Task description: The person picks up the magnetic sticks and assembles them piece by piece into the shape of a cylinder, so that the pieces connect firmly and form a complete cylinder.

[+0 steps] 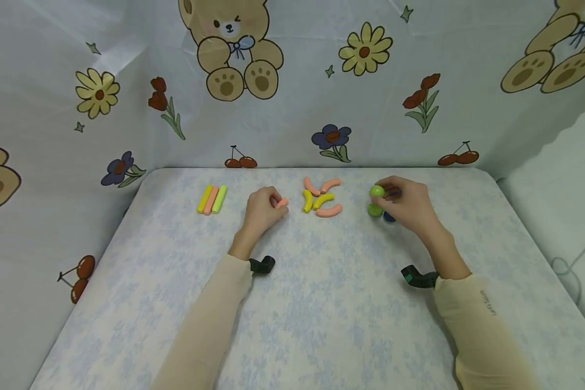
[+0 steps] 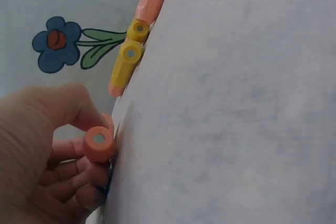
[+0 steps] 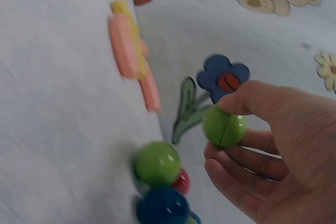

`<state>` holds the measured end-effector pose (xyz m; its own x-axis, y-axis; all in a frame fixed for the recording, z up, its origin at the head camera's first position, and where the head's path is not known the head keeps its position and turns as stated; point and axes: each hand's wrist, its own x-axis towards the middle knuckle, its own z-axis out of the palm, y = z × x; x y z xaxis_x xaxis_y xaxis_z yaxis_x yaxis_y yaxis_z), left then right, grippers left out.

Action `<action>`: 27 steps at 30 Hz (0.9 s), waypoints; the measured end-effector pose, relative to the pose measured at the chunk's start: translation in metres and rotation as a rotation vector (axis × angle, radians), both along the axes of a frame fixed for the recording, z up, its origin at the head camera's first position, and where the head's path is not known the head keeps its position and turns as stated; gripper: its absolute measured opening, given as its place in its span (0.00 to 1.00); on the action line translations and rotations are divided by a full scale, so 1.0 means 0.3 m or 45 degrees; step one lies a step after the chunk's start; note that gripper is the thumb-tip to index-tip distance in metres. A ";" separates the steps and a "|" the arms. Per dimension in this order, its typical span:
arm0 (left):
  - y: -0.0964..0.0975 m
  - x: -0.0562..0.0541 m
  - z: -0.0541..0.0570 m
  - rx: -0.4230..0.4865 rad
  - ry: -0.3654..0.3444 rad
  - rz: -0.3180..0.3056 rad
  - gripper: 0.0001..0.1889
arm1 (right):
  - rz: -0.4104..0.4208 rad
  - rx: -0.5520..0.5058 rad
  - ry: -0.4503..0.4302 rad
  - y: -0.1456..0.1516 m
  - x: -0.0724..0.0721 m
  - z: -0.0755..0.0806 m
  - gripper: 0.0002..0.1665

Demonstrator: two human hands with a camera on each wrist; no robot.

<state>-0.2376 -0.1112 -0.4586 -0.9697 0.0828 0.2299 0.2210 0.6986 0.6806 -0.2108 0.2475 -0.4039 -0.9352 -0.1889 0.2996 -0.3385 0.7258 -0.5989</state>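
My left hand (image 1: 264,208) pinches a salmon-pink curved rod (image 2: 98,144) between thumb and fingers; a small grey disc shows in its end. To the right of this hand lie several curved rods, among them a yellow one (image 1: 323,201) and a salmon one (image 1: 329,210). My right hand (image 1: 407,203) holds a glossy green ball (image 3: 224,126) with a seam, thumb on one side and fingertips on the other. Beside it on the table are another green ball (image 3: 157,163), a blue ball (image 3: 164,206) and a partly covered red ball (image 3: 181,181).
Three straight sticks, yellow (image 1: 205,199), salmon (image 1: 211,200) and light green (image 1: 220,199), lie side by side at the back left. A patterned cloth (image 1: 292,108) hangs behind the table (image 1: 312,303). Black wrist cameras (image 1: 263,265) sit at both cuffs.
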 end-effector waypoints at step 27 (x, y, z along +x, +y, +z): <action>0.012 0.013 -0.026 0.290 -0.283 -0.504 0.07 | 0.310 -0.145 -0.179 -0.279 0.068 -0.136 0.17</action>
